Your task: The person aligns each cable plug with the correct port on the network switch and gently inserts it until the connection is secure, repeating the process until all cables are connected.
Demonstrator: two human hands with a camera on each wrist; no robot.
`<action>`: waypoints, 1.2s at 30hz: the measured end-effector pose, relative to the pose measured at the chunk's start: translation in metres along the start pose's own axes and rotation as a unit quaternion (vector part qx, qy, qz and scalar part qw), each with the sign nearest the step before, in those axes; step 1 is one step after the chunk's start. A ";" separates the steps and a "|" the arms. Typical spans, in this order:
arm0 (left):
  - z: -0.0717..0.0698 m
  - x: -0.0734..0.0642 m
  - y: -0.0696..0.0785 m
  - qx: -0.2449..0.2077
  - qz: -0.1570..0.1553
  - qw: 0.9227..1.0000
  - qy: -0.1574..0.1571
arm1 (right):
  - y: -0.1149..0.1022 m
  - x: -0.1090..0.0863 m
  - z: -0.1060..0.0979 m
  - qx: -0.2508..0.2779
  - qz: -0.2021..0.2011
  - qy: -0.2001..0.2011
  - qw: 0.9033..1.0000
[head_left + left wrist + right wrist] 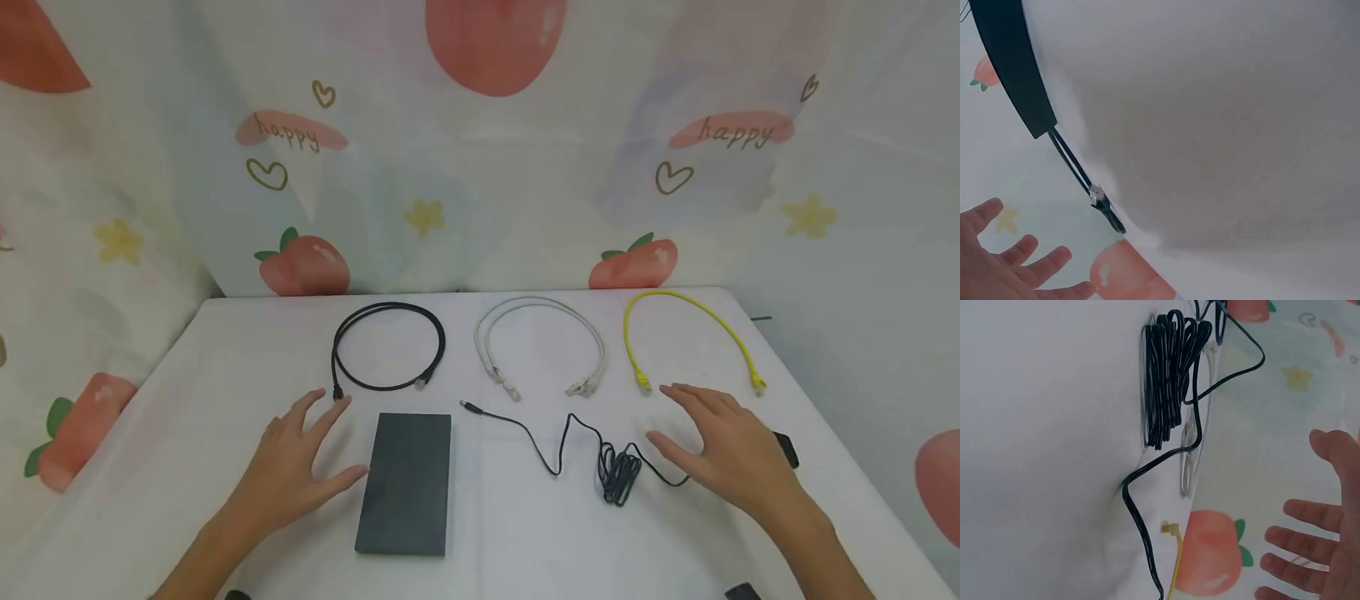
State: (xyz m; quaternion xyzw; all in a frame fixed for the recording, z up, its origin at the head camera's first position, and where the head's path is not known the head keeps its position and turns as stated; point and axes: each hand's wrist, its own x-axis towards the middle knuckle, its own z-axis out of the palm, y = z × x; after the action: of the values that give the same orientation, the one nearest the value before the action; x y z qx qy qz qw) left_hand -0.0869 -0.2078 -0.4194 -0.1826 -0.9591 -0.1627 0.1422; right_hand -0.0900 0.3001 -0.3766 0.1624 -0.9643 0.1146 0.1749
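My left hand (292, 467) hovers with spread fingers left of a flat dark grey box (405, 483), holding nothing. Beyond its fingertips lies a coiled black network cable (441, 337). In the left wrist view the hand (1016, 269) appears at the lower left, apart from the box (1013, 62). On the right, my other hand (731, 450) is held over the table, fingers extended and grasping nothing. Near it runs a black power cord with a bundled middle (618, 475); a black block (786, 450) shows partly behind that hand. The right wrist view shows the cord's bundle (1169, 381) away from the fingers.
A light grey network cable (592, 329) lies at the back middle, and a yellow network cable (693, 302) at the back right. The white table (525, 542) meets a printed curtain (510, 183) behind and at the sides. Dark pieces show at the bottom edge.
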 end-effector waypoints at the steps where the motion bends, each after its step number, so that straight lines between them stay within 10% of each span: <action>1: 0.000 0.001 0.001 -0.001 0.004 1.000 -0.005 | -0.002 0.002 0.002 0.001 -0.003 0.000 1.000; 24: 0.010 0.005 0.015 -0.044 0.063 0.991 -0.106 | -0.089 0.075 0.032 0.028 -0.117 -0.053 0.991; 36: 0.017 0.002 0.016 -0.052 0.108 0.977 -0.176 | -0.141 0.098 0.065 0.037 -0.092 -0.168 0.981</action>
State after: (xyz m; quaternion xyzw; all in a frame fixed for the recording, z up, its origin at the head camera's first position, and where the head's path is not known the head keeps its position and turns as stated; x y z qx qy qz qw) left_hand -0.0860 -0.1865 -0.4298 -0.3177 -0.9341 -0.1615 -0.0217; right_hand -0.1459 0.1255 -0.3758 0.2741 -0.9558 0.1051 0.0141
